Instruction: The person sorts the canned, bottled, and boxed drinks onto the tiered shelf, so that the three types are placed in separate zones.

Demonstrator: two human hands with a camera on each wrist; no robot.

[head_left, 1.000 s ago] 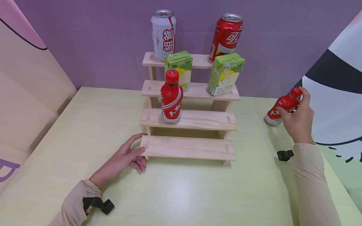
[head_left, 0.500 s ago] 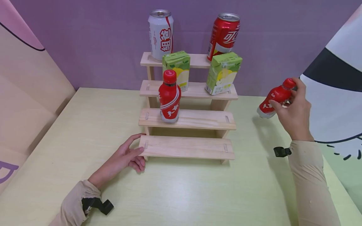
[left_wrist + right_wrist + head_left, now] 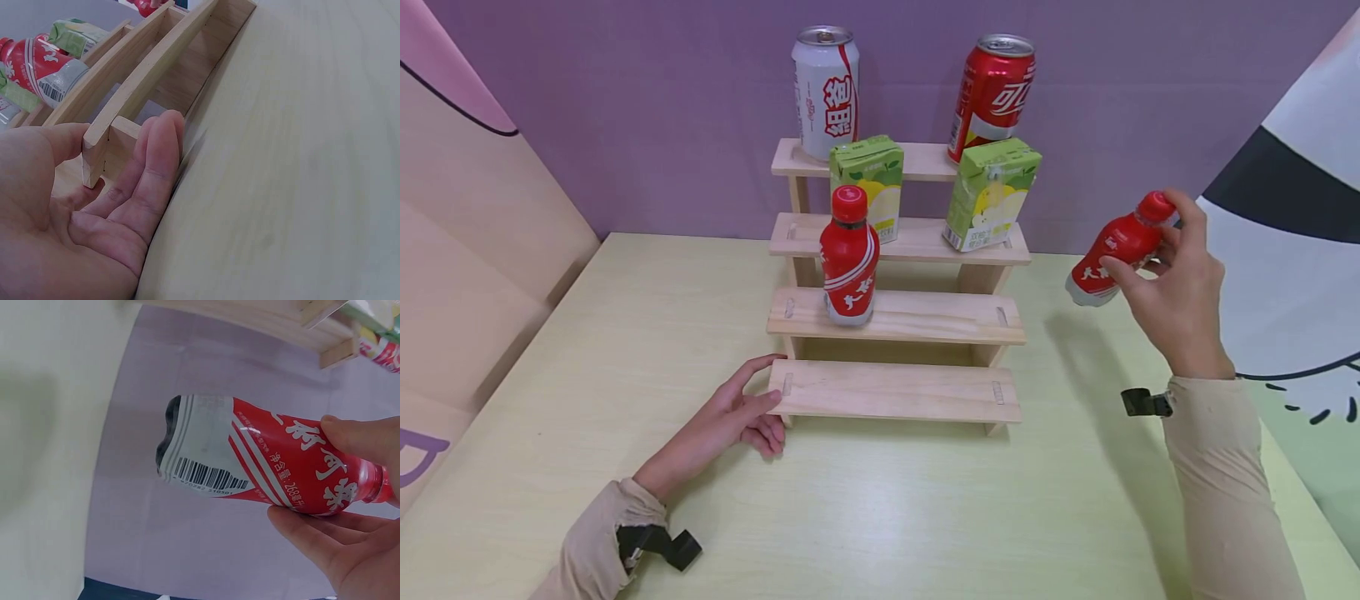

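My right hand (image 3: 1183, 287) holds a small red cola bottle (image 3: 1112, 250) in the air, right of the wooden stepped rack (image 3: 895, 392). Its cap points up to the right and its base is tilted down to the left. In the right wrist view, thumb and fingers grip the bottle (image 3: 250, 456) around its upper body, barcode showing. My left hand (image 3: 737, 412) pinches the left end of the rack's lowest step; in the left wrist view the thumb and a finger lie on either side of that board end (image 3: 97, 150). Another red bottle (image 3: 850, 267) stands upright on the second step, towards the left.
Two green juice cartons (image 3: 992, 196) stand on the third step. The top step carries a white can (image 3: 826, 92) on the left and a red can (image 3: 994, 98) on the right. A purple backdrop (image 3: 700, 125) rises behind the pale table (image 3: 865, 517).
My right hand has lifted the bottle off the table and carried it slightly left, towards the rack. My left hand keeps its hold on the lowest step.
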